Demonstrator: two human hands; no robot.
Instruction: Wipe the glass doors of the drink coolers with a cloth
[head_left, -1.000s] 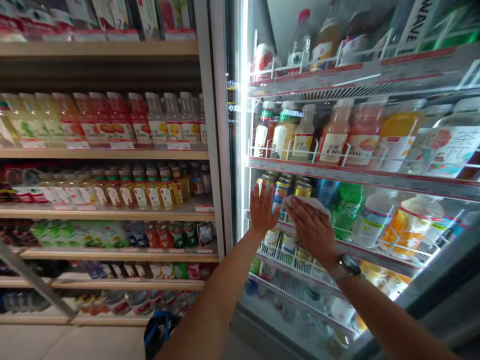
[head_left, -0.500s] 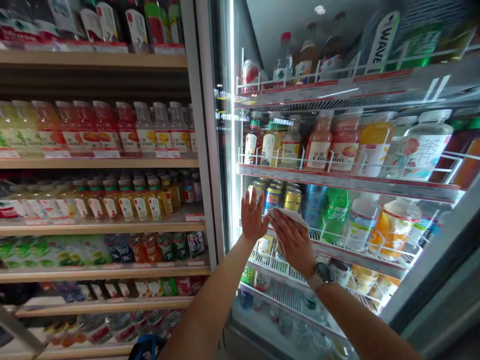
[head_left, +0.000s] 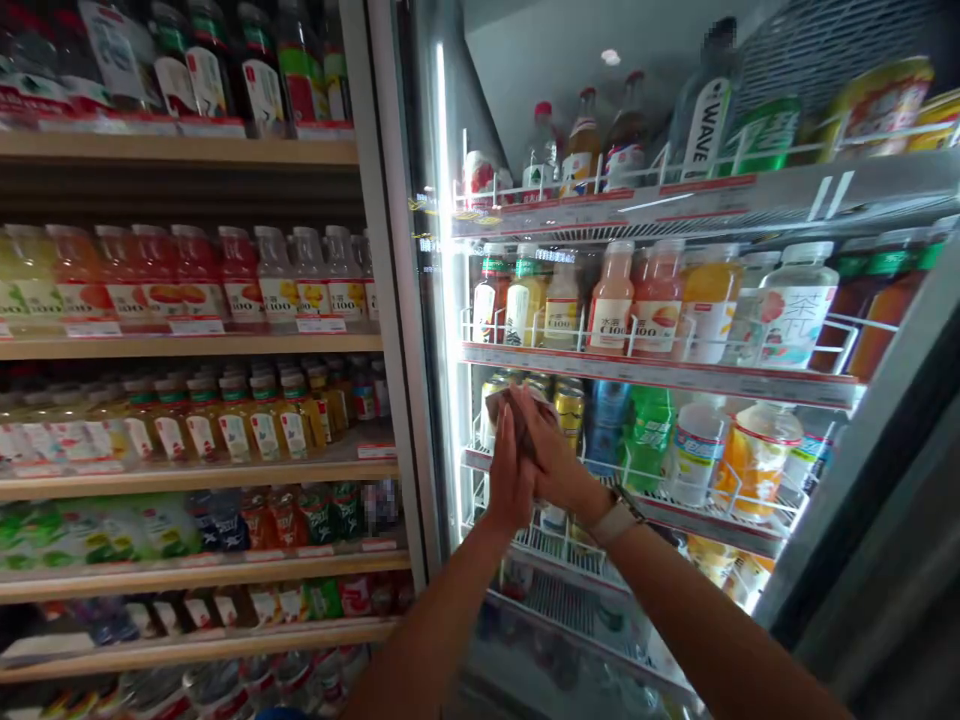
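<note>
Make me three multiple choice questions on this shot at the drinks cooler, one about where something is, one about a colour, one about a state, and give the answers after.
1. Which wrist wears the watch?
A. left
B. right
C. neither

2. What colour is the can just beside the hands?
A. red
B. gold
C. white

3. How is the cloth held?
A. bunched between both hands
B. spread flat on a wire rack
C. dangling from one hand

Answers:
1. B, the watch sits on the arm behind the right hand.
2. B, its gold body shows on the rack.
3. A, it is gathered between the right hand and the left hand.
</note>
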